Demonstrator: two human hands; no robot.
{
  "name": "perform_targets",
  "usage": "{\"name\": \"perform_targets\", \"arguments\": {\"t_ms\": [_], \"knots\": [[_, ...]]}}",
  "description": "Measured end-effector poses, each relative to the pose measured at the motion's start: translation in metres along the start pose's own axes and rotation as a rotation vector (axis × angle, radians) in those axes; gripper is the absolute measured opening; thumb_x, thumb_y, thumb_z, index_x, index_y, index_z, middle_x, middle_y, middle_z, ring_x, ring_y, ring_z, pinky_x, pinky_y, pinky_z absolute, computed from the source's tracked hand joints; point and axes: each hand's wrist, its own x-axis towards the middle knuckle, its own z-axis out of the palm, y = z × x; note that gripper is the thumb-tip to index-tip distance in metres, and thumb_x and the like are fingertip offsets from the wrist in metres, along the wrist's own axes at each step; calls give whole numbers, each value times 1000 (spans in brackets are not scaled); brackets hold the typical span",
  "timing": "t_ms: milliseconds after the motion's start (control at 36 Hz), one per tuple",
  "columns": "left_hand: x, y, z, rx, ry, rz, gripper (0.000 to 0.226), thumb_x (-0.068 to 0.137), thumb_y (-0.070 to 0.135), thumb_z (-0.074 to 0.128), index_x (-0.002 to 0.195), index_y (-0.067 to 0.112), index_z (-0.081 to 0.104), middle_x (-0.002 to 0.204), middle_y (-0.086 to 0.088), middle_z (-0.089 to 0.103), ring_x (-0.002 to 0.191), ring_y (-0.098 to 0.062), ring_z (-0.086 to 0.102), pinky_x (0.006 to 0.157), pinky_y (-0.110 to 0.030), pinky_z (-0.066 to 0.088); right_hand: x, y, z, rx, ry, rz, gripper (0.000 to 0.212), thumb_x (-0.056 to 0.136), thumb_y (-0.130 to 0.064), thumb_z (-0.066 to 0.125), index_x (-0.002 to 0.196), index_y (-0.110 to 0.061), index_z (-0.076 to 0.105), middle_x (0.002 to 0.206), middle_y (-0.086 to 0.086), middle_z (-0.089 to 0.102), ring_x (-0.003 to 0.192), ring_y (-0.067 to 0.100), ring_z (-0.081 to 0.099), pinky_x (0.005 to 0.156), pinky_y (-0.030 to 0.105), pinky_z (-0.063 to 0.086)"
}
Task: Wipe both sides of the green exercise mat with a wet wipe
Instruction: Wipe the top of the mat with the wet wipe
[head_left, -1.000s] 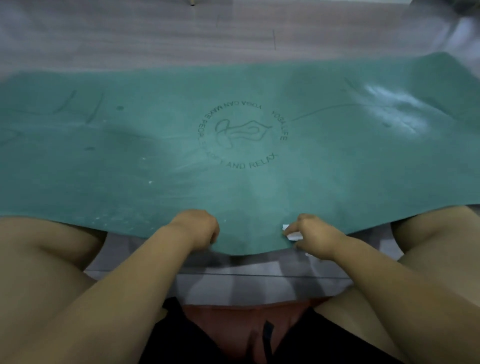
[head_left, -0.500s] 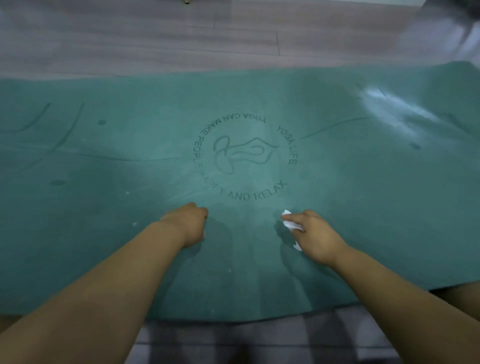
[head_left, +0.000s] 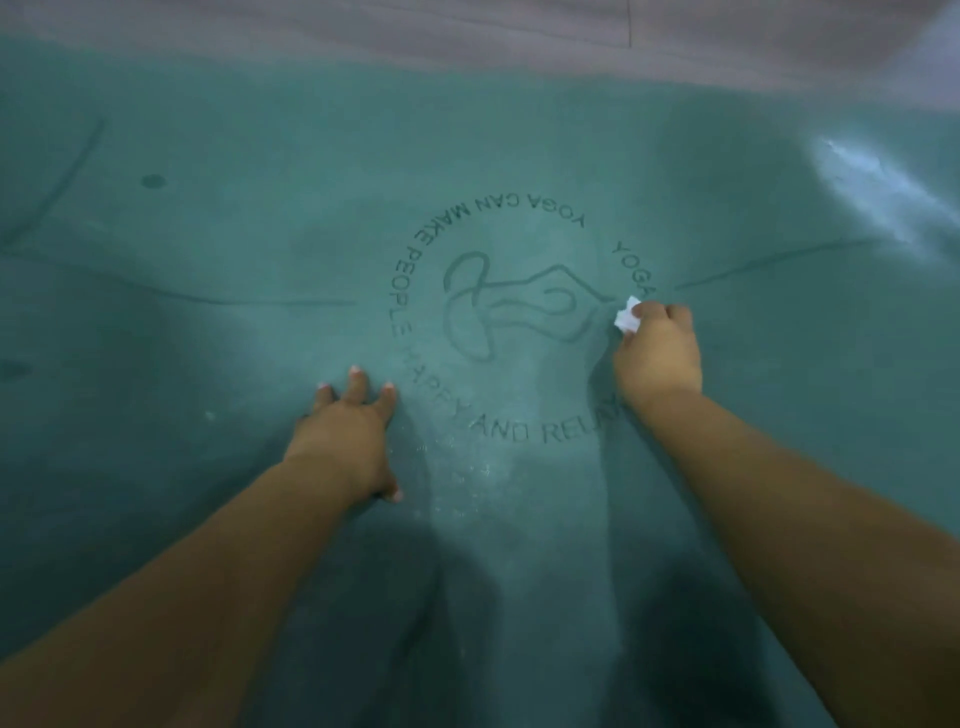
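Observation:
The green exercise mat (head_left: 218, 218) lies flat and fills almost the whole view, with a round printed yoga logo (head_left: 514, 317) near its middle. My right hand (head_left: 657, 353) grips a small crumpled white wet wipe (head_left: 626, 316) and holds it against the mat at the logo's right edge. My left hand (head_left: 353, 426) presses flat on the mat with fingers spread, just left of the logo's lower rim. Most of the wipe is hidden under my right fingers.
A grey wood-look floor (head_left: 467, 31) shows beyond the mat's far edge. A bright sheen (head_left: 872, 187) sits on the mat at the upper right. Small white specks (head_left: 467, 467) dot the mat between my arms.
I have leaned forward, both hands moving from the mat's near edge out to the logo. My left hand has opened flat; my right hand has carried the wipe farther out.

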Motion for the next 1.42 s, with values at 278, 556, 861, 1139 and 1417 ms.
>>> {"name": "perform_targets", "arguments": {"t_ms": [278, 556, 861, 1139, 1417], "knots": [[-6, -3, -8, -91, 3, -1, 120, 62, 51, 81, 150, 35, 2, 159, 5, -10, 146, -28, 4, 115, -36, 20, -38, -94, 75, -24, -258, -509, 32, 92, -6, 44, 123, -5, 53, 123, 15, 45, 105, 30, 48, 82, 32, 38], [-9, -6, -7, -102, 35, 1, 120, 61, 57, 79, 150, 38, 1, 159, 8, -9, 146, -25, 5, 113, -36, 24, 18, 11, 17, -380, -94, -251, 38, 91, 1, 35, 125, -2, 52, 126, 15, 49, 109, 28, 41, 95, 28, 29], [-12, -7, -8, -127, 45, 1, 119, 61, 55, 81, 150, 38, 4, 159, 9, -7, 147, -23, 4, 113, -38, 25, -100, -54, 58, -161, -443, -907, 28, 74, -1, 66, 102, -4, 64, 99, 15, 55, 71, 29, 55, 58, 27, 43], [-8, -7, -8, -86, 41, 3, 119, 60, 56, 81, 150, 38, 4, 159, 7, -7, 146, -25, 5, 110, -41, 30, -19, 3, 25, -185, 44, -227, 30, 88, 4, 43, 113, 5, 58, 115, 22, 51, 101, 37, 54, 74, 29, 39], [-7, -8, -5, -71, 39, 6, 118, 62, 56, 80, 150, 38, 2, 159, 7, -9, 147, -25, 4, 110, -41, 30, -102, -21, 47, -186, -503, -1118, 29, 84, -17, 47, 104, -1, 62, 96, 18, 57, 68, 31, 58, 55, 32, 48]]}}
